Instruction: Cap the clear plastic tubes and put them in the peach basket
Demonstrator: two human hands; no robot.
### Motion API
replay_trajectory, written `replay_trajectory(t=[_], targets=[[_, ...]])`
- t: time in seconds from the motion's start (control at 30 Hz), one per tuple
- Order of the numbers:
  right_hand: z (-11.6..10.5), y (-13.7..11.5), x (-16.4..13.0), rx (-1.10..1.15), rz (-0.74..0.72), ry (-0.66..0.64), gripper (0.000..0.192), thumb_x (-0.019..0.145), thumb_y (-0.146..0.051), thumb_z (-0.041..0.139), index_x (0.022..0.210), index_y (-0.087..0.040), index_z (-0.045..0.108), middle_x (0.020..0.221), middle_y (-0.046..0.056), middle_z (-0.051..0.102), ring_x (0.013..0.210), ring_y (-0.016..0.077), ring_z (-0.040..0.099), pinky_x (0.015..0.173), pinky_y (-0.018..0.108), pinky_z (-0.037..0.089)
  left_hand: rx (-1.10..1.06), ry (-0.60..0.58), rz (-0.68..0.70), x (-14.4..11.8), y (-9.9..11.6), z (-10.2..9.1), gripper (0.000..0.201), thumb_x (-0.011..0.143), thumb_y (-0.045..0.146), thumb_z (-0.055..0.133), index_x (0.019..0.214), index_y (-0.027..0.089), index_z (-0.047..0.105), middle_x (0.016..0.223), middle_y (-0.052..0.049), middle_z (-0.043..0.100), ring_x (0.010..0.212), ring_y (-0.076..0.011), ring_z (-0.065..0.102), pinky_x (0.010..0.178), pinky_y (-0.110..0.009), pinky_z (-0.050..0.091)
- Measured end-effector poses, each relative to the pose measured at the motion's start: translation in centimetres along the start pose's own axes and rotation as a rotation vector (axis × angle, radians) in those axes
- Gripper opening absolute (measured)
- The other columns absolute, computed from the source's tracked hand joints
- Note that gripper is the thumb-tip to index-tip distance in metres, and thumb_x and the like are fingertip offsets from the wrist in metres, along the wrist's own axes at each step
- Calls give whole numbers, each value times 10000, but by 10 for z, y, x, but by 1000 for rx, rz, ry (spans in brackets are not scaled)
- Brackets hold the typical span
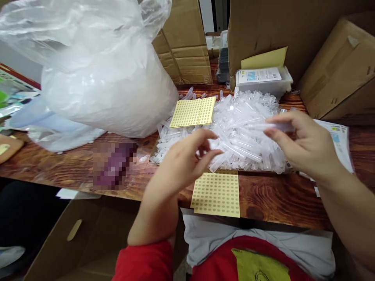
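Note:
A heap of clear plastic tubes lies on the wooden table. My right hand is above the heap's right side and pinches one clear tube, held level. My left hand hovers over the heap's front left edge, fingers curled with thumb and fingertips close together; I cannot see anything between them. A yellow sticker sheet lies at the table's front edge just below my left hand. A second yellow sticker sheet rests on the heap's back left.
A large white plastic bag fills the table's left. Cardboard boxes stand behind, and another cardboard box at the right. A clear plastic case sits behind the heap. Printed paper lies at right. An open carton is below.

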State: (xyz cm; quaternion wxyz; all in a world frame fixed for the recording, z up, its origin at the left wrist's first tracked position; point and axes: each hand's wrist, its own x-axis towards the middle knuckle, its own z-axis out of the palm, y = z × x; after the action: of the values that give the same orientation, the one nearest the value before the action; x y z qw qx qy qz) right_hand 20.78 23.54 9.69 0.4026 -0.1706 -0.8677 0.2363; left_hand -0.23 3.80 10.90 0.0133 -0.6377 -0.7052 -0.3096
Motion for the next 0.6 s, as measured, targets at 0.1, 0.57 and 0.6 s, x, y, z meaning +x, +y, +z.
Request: replay_trajectory(t=[0.1,0.57,0.6], targets=[[9,35,33,-189,-188,7,119,981,-348,722,1049,-250,725,992,72,731,951,298,669,871,496,549,391,-268,-309,-9,-27,-20,92,901,217,669,812,203,653,779,-51,721,721,-220,685,684,-321,534],[40,63,82,-316,-336,-190,460,1021,-573,604,977,-161,804,1095,85,750,1152,321,628,921,509,429,465,-501,-577,-19,-68,-6,260,865,163,613,989,194,840,1057,-119,822,1003,-280,750,908,-345,565],[44,53,85,-314,-363,-204,455,1031,-558,597,982,-154,800,1124,86,745,1171,330,620,926,515,425,452,-486,-591,-19,-70,-5,269,859,151,622,1006,194,842,1067,-119,822,1018,-283,751,926,-351,564]])
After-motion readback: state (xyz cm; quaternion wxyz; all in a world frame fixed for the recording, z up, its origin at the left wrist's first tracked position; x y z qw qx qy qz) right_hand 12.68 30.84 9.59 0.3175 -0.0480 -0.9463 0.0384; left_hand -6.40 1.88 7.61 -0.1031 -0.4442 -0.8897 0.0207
